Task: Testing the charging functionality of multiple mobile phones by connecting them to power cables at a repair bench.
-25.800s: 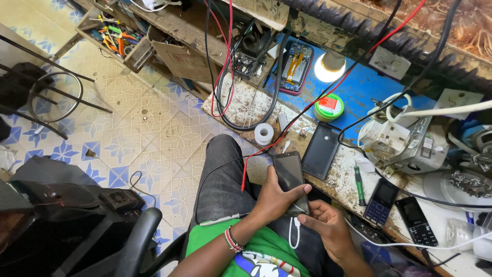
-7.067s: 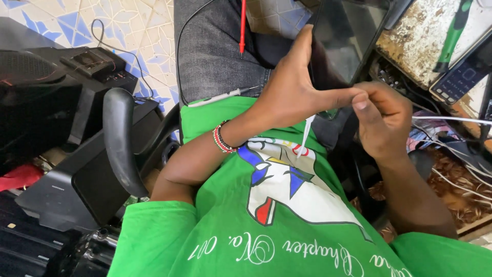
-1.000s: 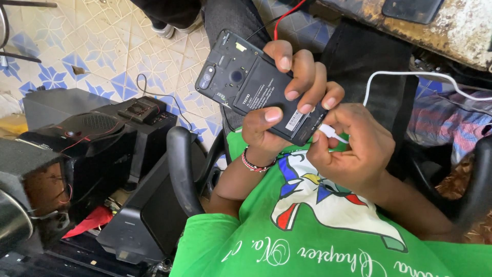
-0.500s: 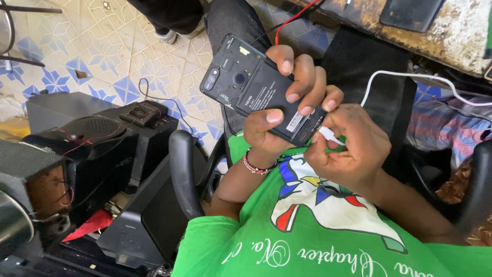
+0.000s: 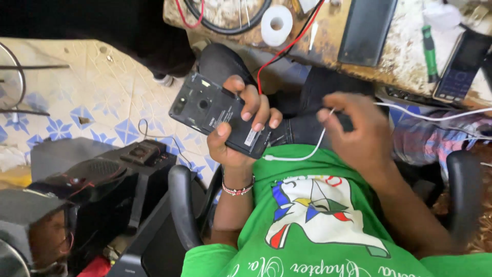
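The left hand [image 5: 238, 134] grips a black smartphone [image 5: 218, 114] with its back cover off, rear side up, held over the lap above the green shirt [image 5: 318, 215]. The thumb presses one long edge and the fingers curl over the other. The right hand [image 5: 359, 133] is blurred; its fingers seem closed in a pinch on a white cable [image 5: 302, 154], whose plug end lies loose on the shirt just beside the phone's lower corner, apparently not seated in the port.

The likeliest trouble is the phone slipping. It is clamped only by its edges, tilted, with nothing but the lap and the tiled floor [image 5: 102, 92] beneath, and a tug on the cable could twist it free. With the cover off, fingertips resting on the exposed rear could smear or stress the parts there. The cable runs right toward the bench [image 5: 405, 56], where a second dark phone [image 5: 366, 31], a keypad phone [image 5: 458, 64], a green-handled tool [image 5: 429, 46] and a roll of white tape [image 5: 277, 23] lie near the edge. Pulling slack could drag something off. A red wire [image 5: 277, 56] hanging from the bench by the left fingers could snag.
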